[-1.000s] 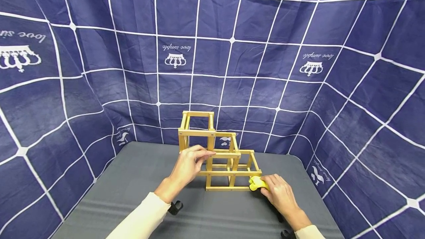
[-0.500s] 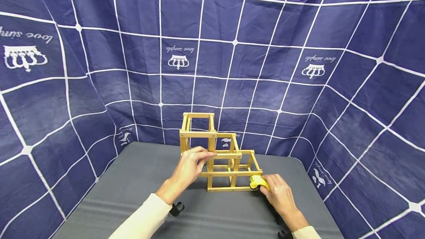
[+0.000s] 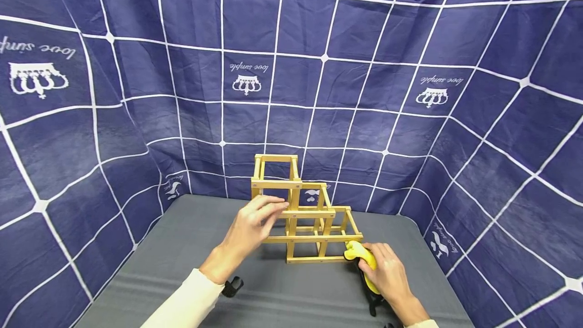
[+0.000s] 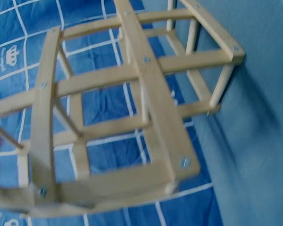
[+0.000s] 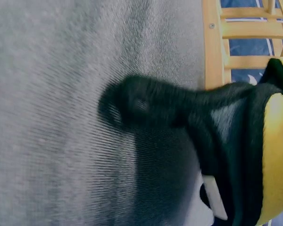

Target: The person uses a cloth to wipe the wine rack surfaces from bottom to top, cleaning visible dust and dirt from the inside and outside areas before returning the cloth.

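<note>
A stepped frame of light wooden bars [image 3: 314, 239] stands on the grey surface, its tallest part at the left. My left hand [image 3: 248, 221] is raised in front of its left side, thumb and fingers extended, and the fingertips overlap the upper bars in the head view. In the left wrist view the wooden frame [image 4: 155, 94] shows its bars and screws close up; a blurred finger is at the left edge. My right hand [image 3: 386, 271] grips a yellow and black soft-looking item [image 3: 360, 250] by the frame's right end. Close up, this item [image 5: 278, 160] has a black, tail-like part and a white tag.
A blue curtain [image 3: 291, 80] with white grid lines surrounds the back and sides. The grey fabric surface [image 3: 200, 237] lies below. A black strap-like piece [image 3: 232, 286] is at my left wrist.
My left hand has come off the wooden bar and shifted left. My right hand has drawn the yellow and black item slightly down and right, showing more of it. The head view has shifted slightly.
</note>
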{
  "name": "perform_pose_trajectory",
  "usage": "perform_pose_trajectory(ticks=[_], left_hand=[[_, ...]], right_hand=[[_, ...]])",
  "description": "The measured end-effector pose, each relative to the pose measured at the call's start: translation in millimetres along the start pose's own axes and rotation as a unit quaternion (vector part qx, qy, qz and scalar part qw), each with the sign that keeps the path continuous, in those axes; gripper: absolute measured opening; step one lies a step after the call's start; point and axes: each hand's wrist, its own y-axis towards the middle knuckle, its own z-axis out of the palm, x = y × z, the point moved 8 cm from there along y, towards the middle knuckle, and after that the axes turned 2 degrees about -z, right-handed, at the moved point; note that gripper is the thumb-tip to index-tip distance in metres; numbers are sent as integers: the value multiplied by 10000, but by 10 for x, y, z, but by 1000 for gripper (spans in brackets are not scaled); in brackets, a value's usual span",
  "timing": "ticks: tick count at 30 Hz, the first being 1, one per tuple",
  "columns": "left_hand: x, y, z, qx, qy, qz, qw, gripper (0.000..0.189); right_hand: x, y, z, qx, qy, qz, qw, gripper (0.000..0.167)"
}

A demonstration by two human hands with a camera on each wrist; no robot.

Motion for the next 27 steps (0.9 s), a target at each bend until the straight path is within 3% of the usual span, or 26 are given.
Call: perform_pose_trajectory(ticks=[3,6,8,11,14,17,19,27], left_hand=[[29,62,-292,-749,238,94,9969,44],[183,129,-503,-1183,391,-582,9905,41],[330,164,-558,-1088,248,-1313,9850,38],[531,164,-549,-675,-111,-2398,9684,38],[638,125,-517,-413,-343,-3013,9520,37],[676,108,-500,-366,-426,-3192,9460,35],[677,120,-485,-314,-469,-3166,9469,34],[669,138,-462,-295,-715,-3088,9480,33]], right_hand=[[-2,16,-108,-401,282,155,9987,41],[-9,59,-214,-926,498,339,9939,42],[-25,97,-250,-1162,501,587,9902,41],[-65,150,-215,-1207,373,1182,9849,41],[-79,164,-94,-975,182,1782,9790,41],[-58,153,25,-815,177,2221,9714,41],[-32,155,81,-775,253,2414,9670,40],[327,326,386,-536,725,2471,9648,37]])
